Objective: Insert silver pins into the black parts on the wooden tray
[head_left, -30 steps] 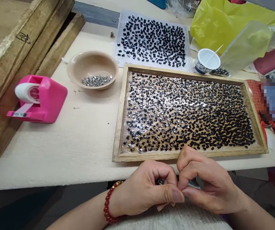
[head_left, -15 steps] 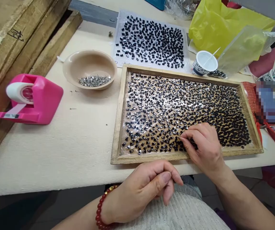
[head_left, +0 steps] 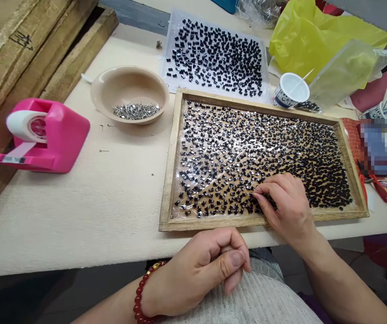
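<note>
While the right hand (head_left: 288,204) reaches over the near side of a shallow wooden tray (head_left: 213,223), its thumb and index fingertips are pinched together among small black pieces (head_left: 326,182); whether they grip one cannot be told. These pieces lie inside the tray, spread over clear plastic film, packed more densely toward the right end. The left hand (head_left: 210,270), in front of the tray and just off the table edge, is loosely curled closed with its thumb against the fingers. Its palm is hidden, so whether it holds anything cannot be told. A red bead bracelet (head_left: 138,297) circles that wrist.

The tray rests on a pale table (head_left: 112,211). Left of it, an oval beige bowl (head_left: 105,96) contains small silver pins (head_left: 136,111), with a few loose pins near the bowl. Farther left sits a pink tape dispenser (head_left: 67,135), beside stacked wooden frames (head_left: 75,54). Behind the tray lies a white sheet (head_left: 265,76) covered with more black pieces. To its right are a white patterned cup (head_left: 291,92) with a thin stick in it and a yellow plastic bag (head_left: 308,38).
</note>
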A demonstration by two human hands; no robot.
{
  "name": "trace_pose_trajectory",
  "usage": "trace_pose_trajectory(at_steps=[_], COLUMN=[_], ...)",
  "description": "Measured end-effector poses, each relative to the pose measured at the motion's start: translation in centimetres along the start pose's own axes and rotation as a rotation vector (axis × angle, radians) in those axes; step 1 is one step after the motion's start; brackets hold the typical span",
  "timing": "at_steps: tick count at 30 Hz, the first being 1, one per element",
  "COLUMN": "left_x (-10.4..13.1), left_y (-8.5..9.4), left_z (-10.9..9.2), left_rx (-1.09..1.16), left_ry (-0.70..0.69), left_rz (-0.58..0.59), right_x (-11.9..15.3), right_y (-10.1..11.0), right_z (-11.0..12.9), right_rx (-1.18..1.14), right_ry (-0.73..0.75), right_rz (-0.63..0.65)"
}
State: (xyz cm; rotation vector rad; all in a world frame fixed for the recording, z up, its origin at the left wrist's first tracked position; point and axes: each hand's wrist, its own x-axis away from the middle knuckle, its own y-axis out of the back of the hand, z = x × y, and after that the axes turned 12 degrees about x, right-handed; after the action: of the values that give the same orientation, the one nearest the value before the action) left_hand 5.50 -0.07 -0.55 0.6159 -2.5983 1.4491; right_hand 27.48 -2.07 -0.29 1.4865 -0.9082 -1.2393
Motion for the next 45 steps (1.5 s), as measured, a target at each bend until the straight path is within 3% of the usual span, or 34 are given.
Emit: trace_pose_trajectory(at_steps=[6,16,22,25,28,32,40,45], left_x=[0.3,0.0,-0.1,-0.6,-1.3,-2.0,-2.3,-2.4], left_y=[0.1,0.3,-0.5,-1.8,-3.2,-4.0,-3.7,-3.5], left_z=[-0.1,0.7,0.2,-0.5,-1.3,-1.5,-0.6,-0.6], left_rx=[-0.133,0.099,0.178,0.434,0.589,0.722,0.851,0.808], left_ry=[-0.045,0.053,-0.065,-0.106,-0.184,-0.224,-0.200,-0.230], left_rz=[-0.002,0.047,-0.110,-0.165,-0.242,-0.270,-0.296,-0.266], right_x=[0.0,0.1,0.4,0.7,0.8,0.8,0.4,0.0], right_y=[0.0,0.0,2.4,4.3,5.1,4.7,4.7,5.0], right_z=[0.0,-0.2,1.0,2.7,4.3,5.4,4.9,4.8], right_rx=[0.004,-0.040,-0.222,-0.333,-0.224,-0.090,-0.239,-0.265], right_ry=[-0.003,-0.017,-0.038,0.089,0.228,0.218,0.144,0.163], right_rz=[-0.002,-0.044,-0.140,-0.167,-0.237,-0.190,-0.143,-0.118])
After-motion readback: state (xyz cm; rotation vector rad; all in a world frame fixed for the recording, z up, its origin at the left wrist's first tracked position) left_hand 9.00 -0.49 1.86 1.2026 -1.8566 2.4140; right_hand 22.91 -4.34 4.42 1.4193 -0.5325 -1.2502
